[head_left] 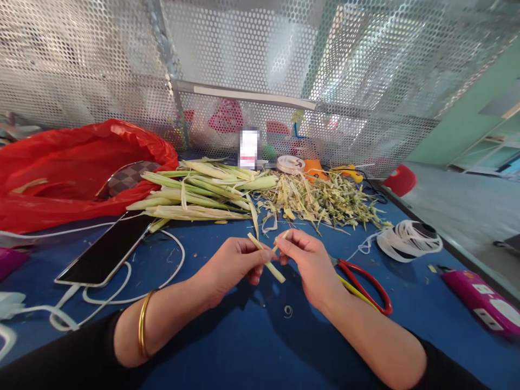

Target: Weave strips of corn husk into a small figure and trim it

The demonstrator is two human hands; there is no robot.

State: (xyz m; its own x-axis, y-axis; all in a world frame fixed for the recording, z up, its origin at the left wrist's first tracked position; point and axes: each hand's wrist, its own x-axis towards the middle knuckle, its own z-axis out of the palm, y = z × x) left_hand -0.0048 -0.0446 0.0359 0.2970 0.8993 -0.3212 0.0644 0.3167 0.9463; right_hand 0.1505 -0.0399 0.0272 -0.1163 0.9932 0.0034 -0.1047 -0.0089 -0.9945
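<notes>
Near the middle of the blue table, my left hand (244, 261) pinches a pale green-yellow stalk strip (274, 271), which slants down to the right past its fingertips. Close beside it, my right hand (304, 254) has its thumb and fingers closed on a thin pale strip (284, 236) that meets the stalk. The two hands almost touch. Behind them lies a pile of long green husk stalks (203, 189), and to its right a heap of dried, curled plant pieces (325, 197). A small pale ring (288, 311) lies on the table below my hands.
Red-handled scissors (368, 281) lie beside my right wrist. Farther right are a white cord spool (408, 241) and a magenta device (481, 300). At left are a red plastic bag (81, 157), a dark phone (106, 250) and white cables. Perforated metal mesh (244, 49) stands behind.
</notes>
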